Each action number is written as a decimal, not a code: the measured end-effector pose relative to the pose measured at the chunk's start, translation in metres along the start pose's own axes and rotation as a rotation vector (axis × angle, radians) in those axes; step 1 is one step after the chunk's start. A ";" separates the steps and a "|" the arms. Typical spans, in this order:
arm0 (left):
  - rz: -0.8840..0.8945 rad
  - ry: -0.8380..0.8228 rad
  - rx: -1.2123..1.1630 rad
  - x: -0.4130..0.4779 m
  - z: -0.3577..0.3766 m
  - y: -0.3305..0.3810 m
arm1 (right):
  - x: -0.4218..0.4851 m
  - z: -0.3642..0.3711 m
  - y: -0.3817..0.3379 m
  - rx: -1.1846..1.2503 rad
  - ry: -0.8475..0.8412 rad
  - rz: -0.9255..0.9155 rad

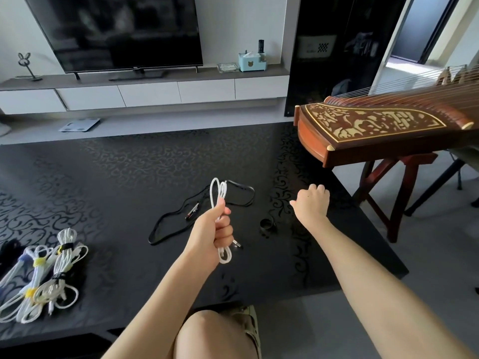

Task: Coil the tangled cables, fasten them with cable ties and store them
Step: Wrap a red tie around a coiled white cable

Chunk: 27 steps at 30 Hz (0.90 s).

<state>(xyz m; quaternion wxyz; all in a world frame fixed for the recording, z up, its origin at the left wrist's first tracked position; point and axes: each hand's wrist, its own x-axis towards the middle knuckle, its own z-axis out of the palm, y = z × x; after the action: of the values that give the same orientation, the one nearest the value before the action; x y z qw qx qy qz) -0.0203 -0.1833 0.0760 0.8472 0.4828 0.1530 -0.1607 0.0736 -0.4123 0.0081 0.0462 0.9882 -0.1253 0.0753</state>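
Note:
My left hand [216, 229] grips a folded white cable [219, 193] above the dark patterned table [116, 164]; loops stick out above and below the fist, and a plug hangs by the lower loop. My right hand [311, 203] hovers over the table's right part with fingers loosely curled, holding nothing. A loose black cable [181, 218] lies uncoiled on the table behind my left hand. A black cable tie [267, 225] curled into a ring lies between my hands. Several coiled white cables [44, 278] fastened with yellow and black ties lie at the left front.
A brown zither [375, 130] on a wooden stand juts over the table's right corner. Behind the table stand a TV [116, 29] and a low white cabinet. A scale [79, 124] lies on the floor. My knee [215, 335] is below the front edge.

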 end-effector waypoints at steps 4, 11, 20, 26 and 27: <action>0.020 0.016 0.031 0.005 -0.010 0.000 | 0.020 0.014 -0.008 -0.120 -0.075 -0.040; 0.120 0.185 -0.122 0.008 -0.020 0.006 | -0.006 -0.037 -0.054 0.719 0.061 -0.090; -0.003 -0.115 -0.475 -0.030 -0.030 0.025 | -0.151 -0.104 -0.057 1.174 -0.107 -0.462; 0.015 -0.199 -0.431 -0.054 -0.023 0.024 | -0.181 -0.117 -0.073 1.026 0.065 -0.533; 0.044 -0.196 -0.379 -0.057 -0.021 0.023 | -0.183 -0.120 -0.074 1.013 0.091 -0.542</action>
<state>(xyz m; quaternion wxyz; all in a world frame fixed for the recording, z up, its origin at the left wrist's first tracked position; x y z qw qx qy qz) -0.0644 -0.1468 0.1072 0.9369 0.3002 0.0867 -0.1567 -0.0992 -0.2834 0.0916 -0.4098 0.8796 0.1860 0.1540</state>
